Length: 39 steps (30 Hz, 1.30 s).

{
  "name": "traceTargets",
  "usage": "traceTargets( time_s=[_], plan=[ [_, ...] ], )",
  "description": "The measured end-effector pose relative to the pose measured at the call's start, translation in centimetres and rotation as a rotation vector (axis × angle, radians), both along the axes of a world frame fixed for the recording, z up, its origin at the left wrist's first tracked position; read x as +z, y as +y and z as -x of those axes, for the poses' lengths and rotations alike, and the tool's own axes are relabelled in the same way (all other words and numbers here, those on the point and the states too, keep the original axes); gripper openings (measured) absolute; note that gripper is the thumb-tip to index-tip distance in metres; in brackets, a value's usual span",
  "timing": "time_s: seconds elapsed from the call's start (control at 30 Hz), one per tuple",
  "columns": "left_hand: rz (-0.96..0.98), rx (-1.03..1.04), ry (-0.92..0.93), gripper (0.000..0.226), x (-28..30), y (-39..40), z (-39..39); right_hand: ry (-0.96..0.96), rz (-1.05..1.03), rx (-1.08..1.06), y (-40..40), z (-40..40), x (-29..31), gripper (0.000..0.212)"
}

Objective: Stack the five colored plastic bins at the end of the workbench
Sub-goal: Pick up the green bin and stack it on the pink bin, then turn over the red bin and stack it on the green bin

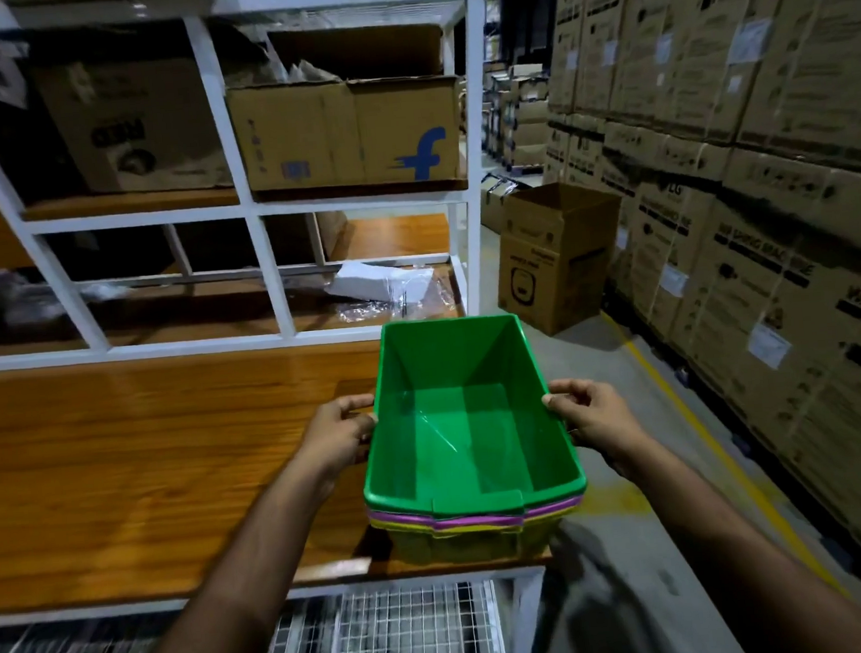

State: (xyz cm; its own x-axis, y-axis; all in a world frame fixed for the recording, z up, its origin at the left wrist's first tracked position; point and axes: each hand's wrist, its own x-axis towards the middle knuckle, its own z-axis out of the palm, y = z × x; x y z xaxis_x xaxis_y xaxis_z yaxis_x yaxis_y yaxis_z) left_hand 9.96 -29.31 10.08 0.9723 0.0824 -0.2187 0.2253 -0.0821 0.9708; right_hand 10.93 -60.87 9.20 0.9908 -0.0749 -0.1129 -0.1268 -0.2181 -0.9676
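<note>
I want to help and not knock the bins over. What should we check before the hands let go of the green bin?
1. Green bin sits inside the ones below: ok, its rim lies close on the pink rim.
2. Stack rests fully on the workbench: cannot tell, it stands right at the end and its right side looks close to the edge.
3. Left hand and right hand grip opposite rims: ok.
4. Green bin holds nothing: ok.
5. All five bins stacked: cannot tell, only green, pink and yellow rims show clearly.
</note>
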Motion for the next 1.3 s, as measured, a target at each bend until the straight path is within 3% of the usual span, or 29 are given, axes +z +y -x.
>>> traceTargets(
  time_s=[0.07,0.17,0.23,0.4,0.73,0.93,1.3],
  plan=[
    [-0.055,0.027,-0.047,0.032,0.3,-0.4,0.9,-0.052,0.225,0.007,0.0,-0.1,0.2,0.032],
    [-0.176,0.029,-0.111,0.035,0.5,-0.1,1.8,-0.268,0.726,0.017,1.0,0.5,1.7,0.038],
    [-0.296,0.049,-0.175,0.034,0.8,0.5,3.0,-0.398,0.840,0.110,2.8,1.1,3.2,0.042],
    [-0.557,0.232,-0.287,0.025,0.3,3.2,7.7,-0.647,0.945,0.438,8.9,2.7,4.1,0.048],
    [-0.959,0.394,-0.146,0.045,-3.1,16.3,19.7,-0.820,1.084,0.845,24.8,8.8,1.2,0.059],
    [-1.168,0.474,-0.023,0.052,-5.6,28.3,27.9,-0.841,1.049,0.942,38.8,12.7,-1.2,0.066],
    [-1.312,0.593,0.124,0.062,-5.0,49.1,38.6,-0.845,0.945,1.006,63.9,20.1,-3.4,0.070]
  ],
)
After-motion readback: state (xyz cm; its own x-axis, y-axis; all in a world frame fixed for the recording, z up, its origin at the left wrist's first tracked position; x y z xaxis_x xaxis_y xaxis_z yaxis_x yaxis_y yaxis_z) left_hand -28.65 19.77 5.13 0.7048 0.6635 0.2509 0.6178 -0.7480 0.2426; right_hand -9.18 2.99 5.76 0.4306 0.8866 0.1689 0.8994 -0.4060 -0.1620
